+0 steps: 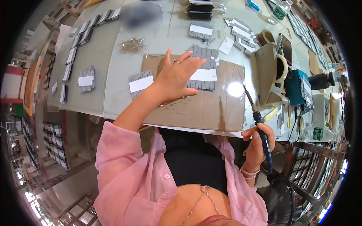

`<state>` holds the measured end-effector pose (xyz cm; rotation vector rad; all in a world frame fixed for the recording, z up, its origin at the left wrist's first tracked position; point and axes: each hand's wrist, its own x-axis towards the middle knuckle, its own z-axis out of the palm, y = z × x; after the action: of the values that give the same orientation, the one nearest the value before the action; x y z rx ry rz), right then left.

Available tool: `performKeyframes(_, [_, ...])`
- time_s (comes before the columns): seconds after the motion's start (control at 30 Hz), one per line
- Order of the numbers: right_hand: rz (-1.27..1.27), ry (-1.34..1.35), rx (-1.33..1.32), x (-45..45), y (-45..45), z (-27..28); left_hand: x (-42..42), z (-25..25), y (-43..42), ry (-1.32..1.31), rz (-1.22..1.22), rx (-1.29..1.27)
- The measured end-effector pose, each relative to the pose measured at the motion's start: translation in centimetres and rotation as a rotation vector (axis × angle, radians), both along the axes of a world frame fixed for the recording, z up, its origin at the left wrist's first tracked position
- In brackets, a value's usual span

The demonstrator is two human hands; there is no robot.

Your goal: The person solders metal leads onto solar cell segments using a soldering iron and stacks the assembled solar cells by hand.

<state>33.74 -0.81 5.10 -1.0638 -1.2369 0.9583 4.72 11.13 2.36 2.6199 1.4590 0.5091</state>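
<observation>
My left hand (175,77) is spread, fingers apart, over a sheet of cardboard (184,116). Its fingertips reach a group of grey-lined strips with white bands (200,75); whether they press on them I cannot tell. Beside my left wrist lies another grey-and-white striped piece (141,83), and thin metal wires (175,103) are scattered under the palm. In my right hand (259,145), at the table's front edge, is a soldering iron (260,120) with a blue handle, its tip pointing up and away from me, apart from the pieces.
A tape dispenser (266,90) stands to the right, beside a teal box (299,86). Farther back are a bundle of thin wires (134,45), stacked striped pieces (241,34) and a plastic bottle (280,13). More stacks line the left side. A black fan (279,199) is at lower right.
</observation>
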Motion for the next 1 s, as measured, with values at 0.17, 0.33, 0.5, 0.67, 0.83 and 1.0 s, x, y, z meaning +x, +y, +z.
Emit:
performKeyframes(0.17, [-0.006,0.075,-0.062,0.3,-0.2,0.1,0.5,-0.4,0.5,0.054,-0.014,0.042])
performKeyframes(0.33, [0.016,0.064,-0.053,0.9,0.5,-0.2,0.5,0.4,0.6,0.014,-0.011,-0.008])
performKeyframes(0.5, [0.000,0.096,-0.032,0.9,0.5,-0.3,0.4,0.3,0.6,-0.103,0.056,-0.055])
performKeyframes(0.67, [-0.046,0.074,-0.018,1.5,0.0,-0.4,-0.9,3.6,2.3,-0.646,-0.002,-0.476])
performKeyframes(0.83, [-0.067,0.110,-0.004,2.9,-0.5,-0.9,0.7,4.8,7.0,-1.164,-0.094,-0.839])
performKeyframes(1.0, [-0.096,0.123,0.017,3.5,-1.4,-0.1,5.1,5.1,13.0,-1.383,-0.226,-1.016])
